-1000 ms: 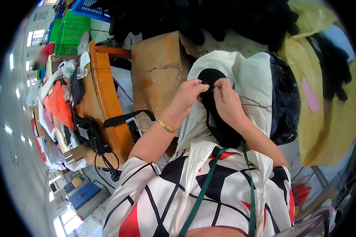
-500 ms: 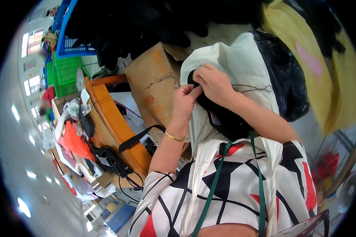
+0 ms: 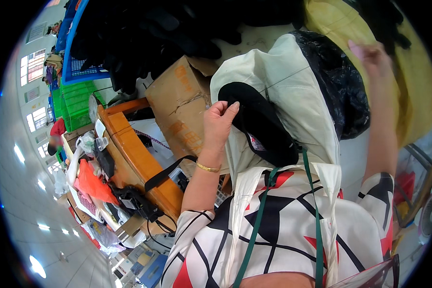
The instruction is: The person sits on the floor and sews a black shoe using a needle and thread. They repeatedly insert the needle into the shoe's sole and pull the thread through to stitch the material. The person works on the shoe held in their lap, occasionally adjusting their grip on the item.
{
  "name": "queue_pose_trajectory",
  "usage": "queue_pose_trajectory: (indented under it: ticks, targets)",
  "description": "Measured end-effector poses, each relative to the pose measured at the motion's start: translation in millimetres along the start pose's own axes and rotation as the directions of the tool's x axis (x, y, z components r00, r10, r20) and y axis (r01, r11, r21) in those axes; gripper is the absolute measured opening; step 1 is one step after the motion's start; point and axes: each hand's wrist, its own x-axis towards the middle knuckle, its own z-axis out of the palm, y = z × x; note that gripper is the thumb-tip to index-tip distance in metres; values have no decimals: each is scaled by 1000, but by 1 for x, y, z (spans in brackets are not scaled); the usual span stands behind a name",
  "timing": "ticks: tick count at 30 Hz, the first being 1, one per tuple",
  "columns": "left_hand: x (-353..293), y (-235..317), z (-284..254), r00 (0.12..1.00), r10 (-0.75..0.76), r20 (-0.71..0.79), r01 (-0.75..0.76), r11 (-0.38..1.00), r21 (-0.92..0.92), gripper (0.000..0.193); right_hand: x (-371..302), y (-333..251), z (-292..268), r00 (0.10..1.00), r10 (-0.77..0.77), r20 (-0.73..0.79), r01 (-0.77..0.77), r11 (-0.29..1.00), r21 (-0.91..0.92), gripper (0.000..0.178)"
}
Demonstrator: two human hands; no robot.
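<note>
A long, soft black fabric piece [image 3: 261, 117], slipper-like in shape, lies on the cream cloth [image 3: 247, 69] in front of me. A small patterned patch shows at its opening. My left hand [image 3: 218, 124], with a gold bracelet on the wrist, pinches the black piece's upper left edge between thumb and fingers. Out to the far right, my right hand [image 3: 377, 61] is raised over yellow sacking, blurred, its fingers drawn together. A thin dark thread [image 3: 293, 75] stretches from the black piece toward it; the thread's end is hidden against black plastic and the blurred fingers.
Black items [image 3: 153, 33] heap at the back, beside a blue basket [image 3: 81, 72]. A cardboard box [image 3: 177, 103] and wooden bench [image 3: 134, 149] stand left. The black plastic bag [image 3: 338, 81] and yellow sack [image 3: 331, 21] lie right. A fan [image 3: 429, 216] stands lower right.
My right hand has left the black piece and swung far to the right. The loose thread is now stretched straight. My left hand still pinches the edge, and more of the black piece shows.
</note>
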Motion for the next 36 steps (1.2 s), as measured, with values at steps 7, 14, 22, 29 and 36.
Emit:
queue_pose_trajectory:
  ticks: [7,14,22,29,36]
  targets:
    - [-6,7,9,929,363,-77,-300,858,417,17,-74,29,96,836,-544,73,406,524,-749,21]
    - [-17,24,8,680,638,360,-537,101,837,23,-148,135,137,362,421,831,927,-71,-368,8]
    - [-25,20,12,809,548,212,-483,416,771,40,-134,166,161,480,138,866,874,-160,-458,15]
    - [-21,10,15,854,504,127,-426,539,727,41,-174,204,195,728,439,527,-175,862,-476,23]
    - [-19,2,19,830,537,153,-455,493,741,36,-178,186,207,751,545,372,-485,838,-248,19]
